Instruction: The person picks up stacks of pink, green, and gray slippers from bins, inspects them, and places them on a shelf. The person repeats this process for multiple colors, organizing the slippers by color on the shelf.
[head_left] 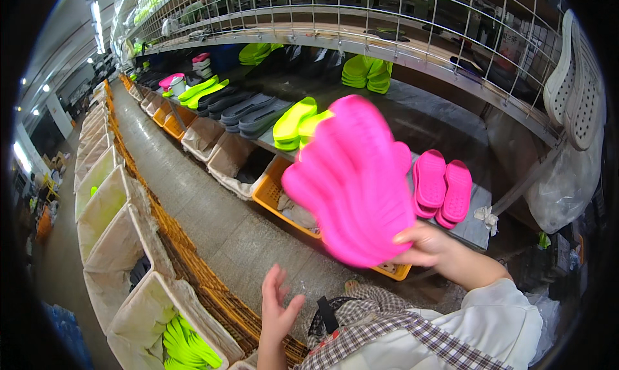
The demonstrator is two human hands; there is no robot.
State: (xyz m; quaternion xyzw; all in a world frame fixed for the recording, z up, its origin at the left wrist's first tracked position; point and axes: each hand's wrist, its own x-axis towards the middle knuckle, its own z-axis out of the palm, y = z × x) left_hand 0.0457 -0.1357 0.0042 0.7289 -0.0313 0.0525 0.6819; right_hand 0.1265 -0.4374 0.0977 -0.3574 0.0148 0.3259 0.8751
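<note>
My right hand (pixel 425 242) grips a fanned stack of bright pink shoe insoles (pixel 351 183) by one end, thumb on the near face. The stack is held up in front of me and is partly smeared by motion. Lower down, my left hand (pixel 279 305) is raised with nothing in it, its fingers apart. On the bench beyond my right hand lie more pink insoles (pixel 456 193) in two small piles. Yellow-green insoles (pixel 294 122) rest on the bench just left of the held stack, which partly covers them.
Grey insoles (pixel 261 115) line the bench (pixel 480 225) further left. A wire-mesh shelf (pixel 387 15) runs above it. Below stand a yellow crate (pixel 271 186) and cloth-lined bins. Across the aisle, another row of cloth-lined bins (pixel 138 312) includes one holding yellow-green pieces (pixel 187 344). White insoles (pixel 580 89) hang at right.
</note>
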